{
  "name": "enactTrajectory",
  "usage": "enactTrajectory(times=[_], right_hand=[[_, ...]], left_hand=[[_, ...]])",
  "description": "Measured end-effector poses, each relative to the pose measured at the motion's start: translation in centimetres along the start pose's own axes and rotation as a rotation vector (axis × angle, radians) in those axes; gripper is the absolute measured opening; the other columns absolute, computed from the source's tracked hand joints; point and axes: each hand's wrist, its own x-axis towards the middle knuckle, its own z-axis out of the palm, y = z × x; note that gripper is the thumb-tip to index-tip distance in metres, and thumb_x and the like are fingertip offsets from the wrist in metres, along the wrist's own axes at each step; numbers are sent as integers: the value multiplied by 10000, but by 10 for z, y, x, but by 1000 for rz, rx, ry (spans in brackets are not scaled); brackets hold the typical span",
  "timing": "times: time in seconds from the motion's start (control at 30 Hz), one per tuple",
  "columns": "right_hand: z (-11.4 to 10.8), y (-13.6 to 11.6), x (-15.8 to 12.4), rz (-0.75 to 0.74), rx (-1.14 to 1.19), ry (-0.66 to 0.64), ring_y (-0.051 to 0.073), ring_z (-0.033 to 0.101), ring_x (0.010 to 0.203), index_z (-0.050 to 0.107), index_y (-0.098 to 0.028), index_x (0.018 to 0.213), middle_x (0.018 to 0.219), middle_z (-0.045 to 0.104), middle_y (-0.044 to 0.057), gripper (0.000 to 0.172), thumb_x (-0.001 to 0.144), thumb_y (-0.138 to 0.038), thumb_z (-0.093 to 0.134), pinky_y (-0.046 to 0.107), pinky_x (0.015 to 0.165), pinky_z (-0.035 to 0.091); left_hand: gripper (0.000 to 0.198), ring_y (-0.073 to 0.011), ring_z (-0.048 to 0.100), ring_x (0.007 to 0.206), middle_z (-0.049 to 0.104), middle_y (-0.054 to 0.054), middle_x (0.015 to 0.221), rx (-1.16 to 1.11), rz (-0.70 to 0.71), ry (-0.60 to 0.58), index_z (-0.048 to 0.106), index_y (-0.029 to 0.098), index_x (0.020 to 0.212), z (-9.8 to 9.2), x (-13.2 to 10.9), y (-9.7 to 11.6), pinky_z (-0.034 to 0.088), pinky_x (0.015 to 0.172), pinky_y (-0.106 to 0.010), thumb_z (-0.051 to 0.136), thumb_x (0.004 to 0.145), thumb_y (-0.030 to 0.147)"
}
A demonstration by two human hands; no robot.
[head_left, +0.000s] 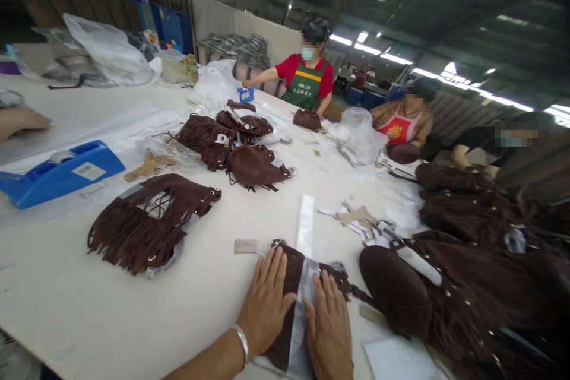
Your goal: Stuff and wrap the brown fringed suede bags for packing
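Note:
A dark brown bag [281, 341] lies flat on the white table in front of me, with a strip of clear plastic [307, 285] running lengthwise over its middle. My left hand [267, 297] rests flat on the bag's left part, fingers stretched forward. On the right side, my right hand [328, 323] lies flat too, its fingers on the bag and the strip's edge. The strip's white far end [305, 219] reaches past the bag onto the table. A tan tag [247, 246] sticks out at the bag's upper left.
A fringed brown bag [142, 225] lies to the left, near a blue tape dispenser [89, 167]. Several brown bags [445, 279] are piled at right. Paper tags [360, 217] are scattered ahead. Co-workers sit across the table, one in a green apron [303, 86].

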Motion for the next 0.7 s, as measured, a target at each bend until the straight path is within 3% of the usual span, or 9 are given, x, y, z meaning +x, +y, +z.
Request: enactTrajectory(times=[0.1,0.2,0.4,0.7], right_hand=[[11,5,-1,23,-9,32,345,310,1378,287,-167,1480,1499,352,174,604,975,-494,339,553,1048,355],[18,11,-8,91,9,-23,338,289,1391,293,-155,1473,1518,314,173,601,983,-503,295,550,1050,356],[11,10,2,215,87,-126,306,264,1405,328,-171,1455,1555,247,130,566,985,-483,283,539,1094,302],[9,3,-8,218,145,-57,271,273,1402,332,-181,1449,1535,298,134,522,984,-417,337,517,1110,274]], left_hand=[[717,-320,82,1458,90,-124,1590,0,-2,-45,125,143,1509,10,15,3,246,1148,-567,461,932,402],[752,-329,63,1458,62,-129,1593,0,-23,-103,117,146,1510,16,17,3,213,1151,-588,472,923,455],[752,-324,38,1461,34,-139,1593,-21,-40,-182,94,126,1511,10,29,2,171,1166,-567,442,934,461],[730,-299,36,1466,82,-152,1589,-66,-9,-110,78,135,1512,20,17,1,181,1155,-578,430,935,411]])
